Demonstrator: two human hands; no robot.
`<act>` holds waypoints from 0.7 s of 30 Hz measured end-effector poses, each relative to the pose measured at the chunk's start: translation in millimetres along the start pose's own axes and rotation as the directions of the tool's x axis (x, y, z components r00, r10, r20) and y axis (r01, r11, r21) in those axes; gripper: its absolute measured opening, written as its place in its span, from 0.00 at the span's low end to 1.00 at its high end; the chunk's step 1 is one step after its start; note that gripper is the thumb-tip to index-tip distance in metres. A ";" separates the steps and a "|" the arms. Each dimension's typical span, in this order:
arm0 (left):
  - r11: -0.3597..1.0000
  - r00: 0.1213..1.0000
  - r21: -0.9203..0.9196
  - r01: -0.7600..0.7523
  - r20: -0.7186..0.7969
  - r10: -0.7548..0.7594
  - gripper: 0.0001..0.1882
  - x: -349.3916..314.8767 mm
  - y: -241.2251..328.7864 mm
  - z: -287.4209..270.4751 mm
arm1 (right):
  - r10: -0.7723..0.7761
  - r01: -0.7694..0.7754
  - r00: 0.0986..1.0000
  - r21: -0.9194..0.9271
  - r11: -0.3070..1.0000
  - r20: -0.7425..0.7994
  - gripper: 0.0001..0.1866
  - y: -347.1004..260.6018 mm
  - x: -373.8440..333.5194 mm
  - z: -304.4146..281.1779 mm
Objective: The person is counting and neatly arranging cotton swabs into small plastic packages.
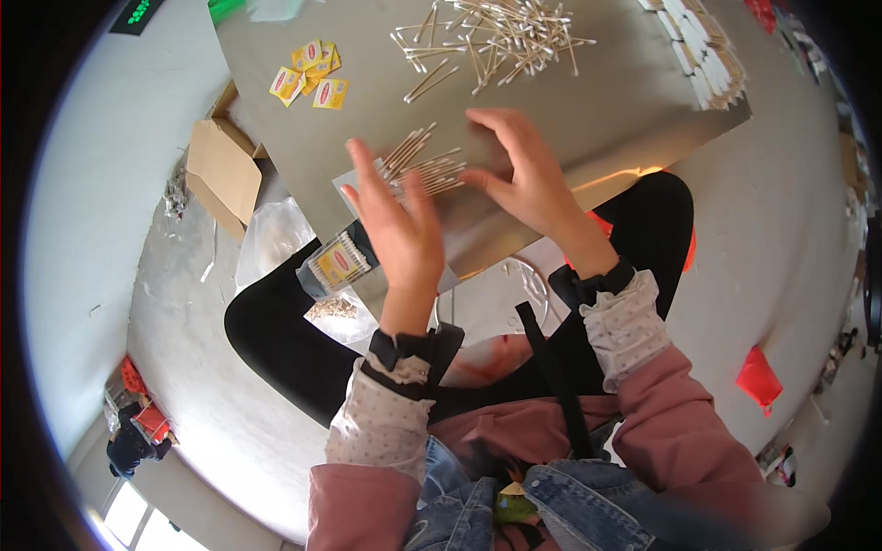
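Observation:
A loose fanned bunch of cotton swabs [432,173] lies between my two hands near the front of the metal table [606,119]. My left hand [401,225] is open, fingers stretched upward, over the left end of the bunch and a clear plastic bag [345,184]; whether it touches them I cannot tell. To the right, my right hand [531,174] is open with fingers apart, its thumb close to the swab tips. A filled swab pack [338,264] with a yellow card sits at the table's left front edge. Further back spreads a big swab pile [514,41].
Several yellow cards [314,75] lie at the back left. Stacked white-and-tan bundles [703,55] line the right edge of the table. A cardboard box [222,170] and a plastic bag [276,241] stand beside the table. Another person [133,441] is far off at the lower left.

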State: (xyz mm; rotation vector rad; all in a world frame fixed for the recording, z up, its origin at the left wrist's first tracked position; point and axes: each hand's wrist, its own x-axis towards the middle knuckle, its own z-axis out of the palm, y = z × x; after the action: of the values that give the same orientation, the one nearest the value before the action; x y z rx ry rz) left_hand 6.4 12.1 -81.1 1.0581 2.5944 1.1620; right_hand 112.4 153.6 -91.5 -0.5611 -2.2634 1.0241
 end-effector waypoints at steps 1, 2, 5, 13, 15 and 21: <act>0.933 0.990 -0.354 0.064 -0.094 -0.104 0.37 -2.2 -2.0 -6.2 | -0.071 0.073 0.996 -0.043 0.996 0.050 0.32 -5.6 0.2 -1.3; 0.932 0.990 -0.356 0.071 -0.088 -0.109 0.37 -5.2 -6.0 -9.7 | -0.139 0.148 0.985 -0.082 0.986 0.105 0.39 -7.4 -0.3 -0.4; 0.773 0.932 -0.603 0.199 -0.127 -0.339 0.32 -5.9 -15.7 -17.5 | -0.115 0.141 0.967 -0.102 0.985 0.225 0.44 -4.4 4.8 14.5; 0.609 0.932 -0.787 0.097 -0.143 -0.334 0.35 3.1 -7.3 4.3 | 0.069 -0.081 0.997 0.391 0.917 0.045 0.31 -3.1 31.9 56.8; 0.594 0.928 -0.797 0.112 -0.131 -0.349 0.35 9.0 -5.7 6.8 | 0.114 -0.101 0.993 0.490 0.866 0.003 0.27 -7.5 33.2 64.8; 0.531 0.910 -0.839 0.119 -0.122 -0.396 0.35 17.3 0.9 4.0 | 0.198 -0.176 0.980 0.613 0.770 0.031 0.30 -16.7 30.0 70.7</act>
State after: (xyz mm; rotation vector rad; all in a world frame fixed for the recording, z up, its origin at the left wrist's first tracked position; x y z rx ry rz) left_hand -4.7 26.0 -80.4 0.2613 1.7957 2.2225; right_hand 41.4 123.4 -106.0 -0.5108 -1.7039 1.7408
